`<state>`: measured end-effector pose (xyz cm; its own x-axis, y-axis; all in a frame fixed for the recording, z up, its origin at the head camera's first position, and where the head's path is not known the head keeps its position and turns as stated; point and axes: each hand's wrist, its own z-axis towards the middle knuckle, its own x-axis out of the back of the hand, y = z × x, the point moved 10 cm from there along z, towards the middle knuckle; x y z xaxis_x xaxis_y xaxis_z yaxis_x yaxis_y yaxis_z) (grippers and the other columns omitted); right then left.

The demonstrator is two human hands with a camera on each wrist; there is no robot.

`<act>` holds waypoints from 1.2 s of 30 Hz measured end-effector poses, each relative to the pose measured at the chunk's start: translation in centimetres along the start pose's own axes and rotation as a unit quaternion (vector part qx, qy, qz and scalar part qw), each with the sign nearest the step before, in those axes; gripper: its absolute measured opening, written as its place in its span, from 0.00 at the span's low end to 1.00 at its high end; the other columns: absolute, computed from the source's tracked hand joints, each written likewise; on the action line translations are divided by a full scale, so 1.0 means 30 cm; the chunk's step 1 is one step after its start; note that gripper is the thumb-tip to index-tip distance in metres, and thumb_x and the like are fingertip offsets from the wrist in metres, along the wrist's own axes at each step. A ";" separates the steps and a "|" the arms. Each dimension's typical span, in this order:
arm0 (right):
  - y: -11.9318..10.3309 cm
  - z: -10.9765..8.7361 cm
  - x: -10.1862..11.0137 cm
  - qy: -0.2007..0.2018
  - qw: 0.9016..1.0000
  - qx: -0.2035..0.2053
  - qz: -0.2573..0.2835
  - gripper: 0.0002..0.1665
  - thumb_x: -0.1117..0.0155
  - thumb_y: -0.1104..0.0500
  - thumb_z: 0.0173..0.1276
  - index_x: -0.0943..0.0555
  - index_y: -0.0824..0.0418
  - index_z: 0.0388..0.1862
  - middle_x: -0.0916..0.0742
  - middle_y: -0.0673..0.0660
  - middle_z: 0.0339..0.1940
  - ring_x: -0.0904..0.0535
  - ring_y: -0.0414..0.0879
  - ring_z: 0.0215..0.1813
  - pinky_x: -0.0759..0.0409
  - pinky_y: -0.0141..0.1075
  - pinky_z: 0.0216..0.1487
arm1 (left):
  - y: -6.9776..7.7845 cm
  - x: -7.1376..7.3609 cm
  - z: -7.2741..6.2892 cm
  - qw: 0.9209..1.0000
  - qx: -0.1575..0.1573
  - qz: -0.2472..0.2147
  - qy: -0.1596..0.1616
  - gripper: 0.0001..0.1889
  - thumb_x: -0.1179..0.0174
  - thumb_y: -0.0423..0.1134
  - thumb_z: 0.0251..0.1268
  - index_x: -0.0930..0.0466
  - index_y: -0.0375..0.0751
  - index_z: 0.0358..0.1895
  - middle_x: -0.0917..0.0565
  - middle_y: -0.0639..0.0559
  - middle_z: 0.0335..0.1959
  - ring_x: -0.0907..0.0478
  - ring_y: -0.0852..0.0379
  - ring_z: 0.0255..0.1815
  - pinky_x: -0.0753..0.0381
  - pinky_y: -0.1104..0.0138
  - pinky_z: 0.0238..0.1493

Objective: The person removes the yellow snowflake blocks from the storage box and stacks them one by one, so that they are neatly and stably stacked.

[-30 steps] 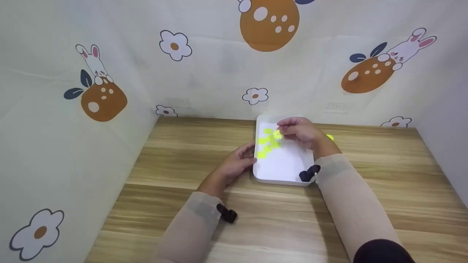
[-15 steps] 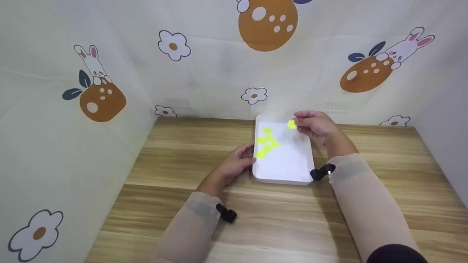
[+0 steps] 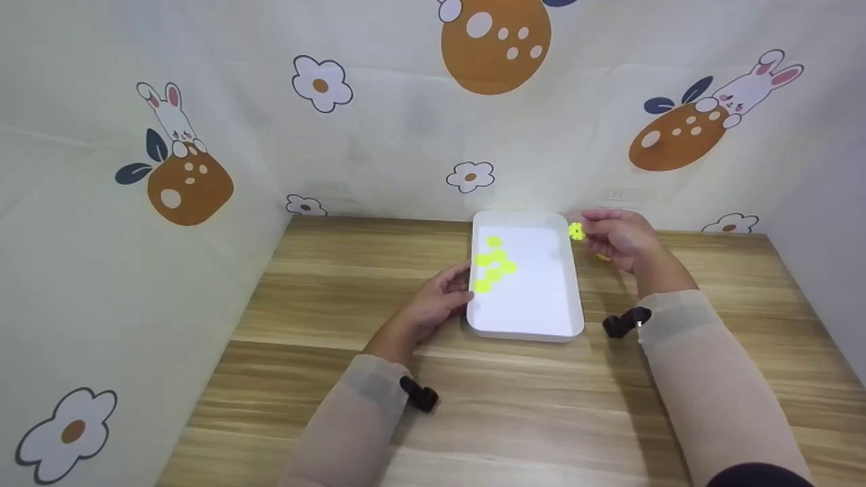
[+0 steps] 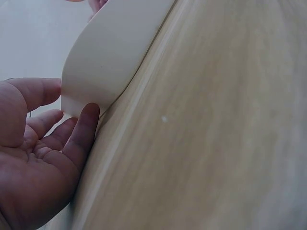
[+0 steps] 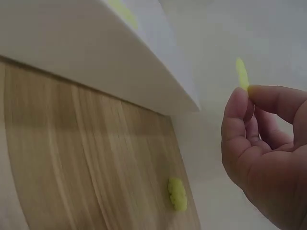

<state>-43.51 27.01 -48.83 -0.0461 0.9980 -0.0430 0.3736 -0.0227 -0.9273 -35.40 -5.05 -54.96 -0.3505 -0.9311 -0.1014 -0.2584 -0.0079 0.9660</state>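
In the head view a white rectangular tray (image 3: 528,318) stands on the wooden table. Several flat yellow pieces (image 3: 494,274) lie along its left side. My left hand (image 3: 436,308) rests its fingertips against the tray's left wall; the left wrist view shows the fingers loosely bent at that wall (image 4: 103,52). Past the tray's right far corner, my right hand (image 3: 626,240) pinches a yellow flower-shaped disc (image 3: 576,231) between thumb and forefinger. Seen edge-on in the right wrist view, this disc (image 5: 242,74) is held upright above the table.
A yellow piece (image 5: 177,194) with notched edges lies on the table right of the tray, mostly hidden by the right hand in the head view. Behind the table (image 3: 379,243) hangs a patterned cloth (image 3: 406,135); pale walls close off both sides.
My right hand has moved right, out from over the tray to beyond its right edge, carrying the yellow flower-shaped disc. The left hand has stayed at the tray's left wall.
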 end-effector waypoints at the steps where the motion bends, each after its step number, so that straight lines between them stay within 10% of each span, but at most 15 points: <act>1: 0.004 -0.001 0.014 0.005 1.000 -0.005 0.001 0.30 0.30 0.62 0.75 0.22 0.60 0.74 0.09 0.46 0.45 0.12 0.42 0.45 0.09 0.31 0.53 | 0.000 0.000 0.001 1.000 -0.001 0.000 0.000 0.37 0.40 0.27 0.76 0.38 0.45 0.85 0.27 0.40 0.80 0.27 0.45 0.80 0.25 0.52 0.80; 36: 0.157 0.037 0.250 0.104 0.992 -0.049 -0.045 0.28 0.35 0.67 0.77 0.26 0.62 0.74 0.11 0.42 0.42 0.14 0.37 0.51 0.13 0.30 0.62 | 0.001 0.005 -0.003 1.000 0.000 0.009 0.007 0.36 0.40 0.28 0.77 0.39 0.44 0.85 0.30 0.43 0.83 0.30 0.45 0.82 0.24 0.53 0.79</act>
<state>-43.13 34.32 -53.94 0.1060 0.9865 0.1250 0.4657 0.0618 -0.8828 -35.38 -5.21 -54.92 -0.3418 -0.9363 -0.0801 -0.2526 0.0095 0.9675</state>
